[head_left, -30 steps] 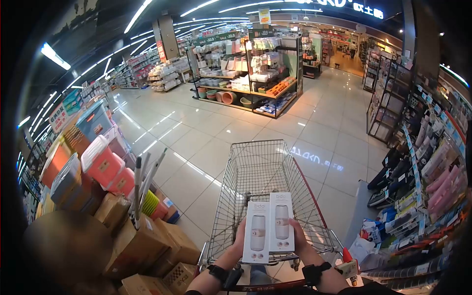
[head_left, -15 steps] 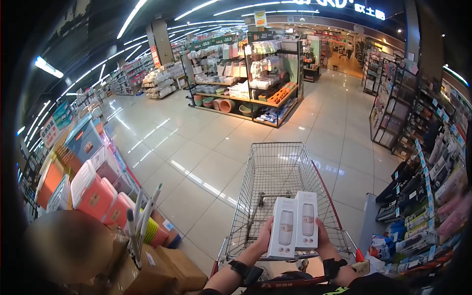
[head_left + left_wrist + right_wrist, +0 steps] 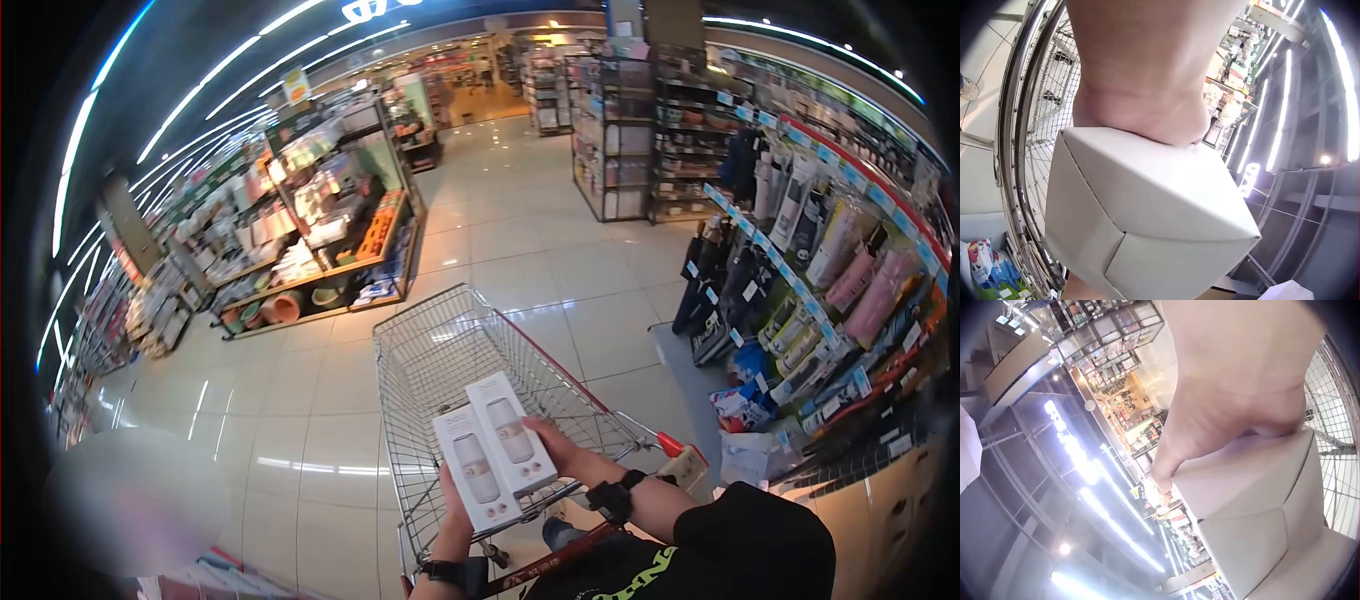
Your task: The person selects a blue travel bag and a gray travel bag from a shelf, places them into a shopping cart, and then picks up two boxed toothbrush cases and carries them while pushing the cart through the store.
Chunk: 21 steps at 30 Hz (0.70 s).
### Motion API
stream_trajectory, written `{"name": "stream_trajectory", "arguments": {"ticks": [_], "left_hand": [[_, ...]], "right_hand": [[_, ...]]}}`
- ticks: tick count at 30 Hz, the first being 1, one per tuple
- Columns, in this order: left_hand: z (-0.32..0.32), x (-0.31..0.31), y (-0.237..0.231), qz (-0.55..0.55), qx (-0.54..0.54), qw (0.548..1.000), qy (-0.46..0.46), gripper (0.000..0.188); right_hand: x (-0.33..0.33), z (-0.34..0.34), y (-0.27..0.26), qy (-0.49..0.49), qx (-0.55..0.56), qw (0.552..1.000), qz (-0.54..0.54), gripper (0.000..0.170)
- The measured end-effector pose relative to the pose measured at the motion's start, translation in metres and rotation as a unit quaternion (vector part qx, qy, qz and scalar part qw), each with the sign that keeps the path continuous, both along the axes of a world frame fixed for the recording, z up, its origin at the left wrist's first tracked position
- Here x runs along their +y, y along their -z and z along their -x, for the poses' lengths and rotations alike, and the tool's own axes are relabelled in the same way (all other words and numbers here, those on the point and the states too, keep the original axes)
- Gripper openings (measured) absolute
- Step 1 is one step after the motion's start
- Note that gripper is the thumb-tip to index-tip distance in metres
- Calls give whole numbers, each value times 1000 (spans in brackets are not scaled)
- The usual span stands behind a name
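Two white boxes printed with bottle pictures are held side by side over the shopping cart [image 3: 430, 350]. The left hand [image 3: 456, 503] grips the outer side of the left box [image 3: 477, 468]. On the other side, the right hand [image 3: 560, 450] grips the right box [image 3: 512, 432], which sits slightly farther forward and touches its neighbour. In the left wrist view the palm [image 3: 1141, 112] presses against a box's white end [image 3: 1160, 187]. The right wrist view has the hand [image 3: 1235, 394] against a box [image 3: 1241, 531], its thumb along an edge. Most fingers are hidden behind the boxes.
The cart's red handle bar [image 3: 560, 553] crosses near the body. On the right hangs a rack of umbrellas [image 3: 800, 260]; at the left stands a display shelf [image 3: 330, 240]. Tiled floor [image 3: 490, 200] runs between them towards a lit shop entrance.
The view has swung to the right, so the display shelf sits farther left and the umbrella rack nearer. Both hands keep hold of the boxes; the storage bins have mostly left view.
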<state>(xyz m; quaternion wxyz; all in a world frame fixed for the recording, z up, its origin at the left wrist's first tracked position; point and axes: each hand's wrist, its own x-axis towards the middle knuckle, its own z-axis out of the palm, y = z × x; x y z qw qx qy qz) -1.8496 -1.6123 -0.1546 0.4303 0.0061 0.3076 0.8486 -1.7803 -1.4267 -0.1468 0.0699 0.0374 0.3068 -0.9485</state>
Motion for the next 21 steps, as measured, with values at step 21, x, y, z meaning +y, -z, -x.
{"name": "stream_trajectory", "arguments": {"ticks": [21], "left_hand": [[244,95,40,19,-33,999,-39,56]], "right_hand": [[84,211,-7,126,-24,989,-80,55]]}}
